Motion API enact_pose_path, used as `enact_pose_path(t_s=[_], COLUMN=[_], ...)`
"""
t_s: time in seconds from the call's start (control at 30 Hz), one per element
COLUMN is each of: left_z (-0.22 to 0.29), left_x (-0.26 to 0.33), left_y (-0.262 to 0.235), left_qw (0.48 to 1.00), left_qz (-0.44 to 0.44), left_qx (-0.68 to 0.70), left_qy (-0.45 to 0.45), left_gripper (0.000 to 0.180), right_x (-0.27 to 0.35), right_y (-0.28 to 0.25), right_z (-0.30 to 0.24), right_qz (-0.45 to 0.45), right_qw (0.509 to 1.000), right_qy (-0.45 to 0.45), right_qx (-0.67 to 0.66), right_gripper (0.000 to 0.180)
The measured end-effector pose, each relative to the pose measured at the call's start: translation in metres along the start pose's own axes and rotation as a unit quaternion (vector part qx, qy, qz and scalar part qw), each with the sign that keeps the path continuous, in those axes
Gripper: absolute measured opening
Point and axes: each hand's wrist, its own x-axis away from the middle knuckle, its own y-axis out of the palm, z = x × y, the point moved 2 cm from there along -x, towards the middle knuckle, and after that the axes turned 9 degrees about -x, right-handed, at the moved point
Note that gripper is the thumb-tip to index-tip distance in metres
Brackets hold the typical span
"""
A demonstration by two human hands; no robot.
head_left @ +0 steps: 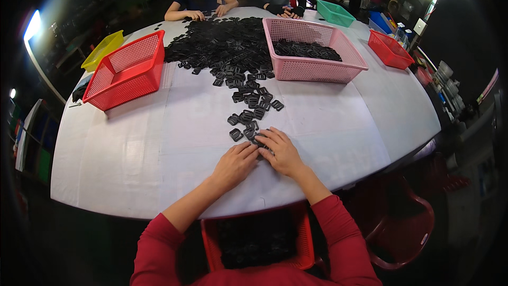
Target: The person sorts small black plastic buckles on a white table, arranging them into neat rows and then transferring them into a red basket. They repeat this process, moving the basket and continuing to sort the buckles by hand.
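Black plastic buckles (235, 135) trail toward me from the large heap (222, 42) at the far side of the white table. At the near end of this trail, my right hand (283, 153) rests with its fingers spread over a few buckles. My left hand (233, 167) lies close beside it, fingers stretched toward the same pieces. Its fingertips almost meet the right hand's fingers. Any buckle under the fingers is mostly hidden. Below the table's near edge, a red basket (302, 238) in front of my body holds many black pieces.
A pink basket (317, 69) with black buckles stands right of the heap. Red (127, 82) and yellow (100, 50) baskets are on the left, green (336, 13) and red (390, 50) ones far right. Two people sit opposite; one person's hands (198, 16) touch the heap. A dark red chair (402, 233) stands lower right.
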Motion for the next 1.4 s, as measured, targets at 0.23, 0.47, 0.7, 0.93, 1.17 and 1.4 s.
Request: enact_pose_path(t_s=[0.23,0.47,0.7,0.93,1.17,1.4], left_z=[0.001,0.021,0.023,0.005,-0.005,-0.009], left_x=[0.042,0.066,0.072,0.061,0.055,0.047], left_y=[-0.027,-0.059,-0.053,-0.039,-0.037,-0.026], left_qw=[0.999,0.941,0.979,0.989,0.988,0.987], left_qz=[-0.033,-0.09,0.012,-0.003,-0.005,-0.016], left_qx=[0.035,0.227,0.073,-0.03,-0.019,-0.054], left_qy=[0.01,-0.235,-0.19,-0.144,-0.153,-0.153], left_gripper=[0.047,0.035,0.036,0.042,0.035,0.033], right_x=[0.025,0.03,0.036,0.028,0.037,0.03], right_y=[0.005,0.012,0.027,0.011,-0.003,0.008], right_z=[-0.04,-0.051,-0.069,-0.076,-0.067,-0.073], right_qz=[-0.019,0.021,0.001,0.079,0.102,0.082], right_qw=[0.999,0.996,0.988,0.994,0.994,0.989], right_qy=[-0.002,-0.028,-0.085,-0.042,0.011,-0.045], right_qx=[0.026,0.083,0.125,0.062,0.03,0.116], right_gripper=[0.038,0.034,0.031,0.033,0.029,0.025])
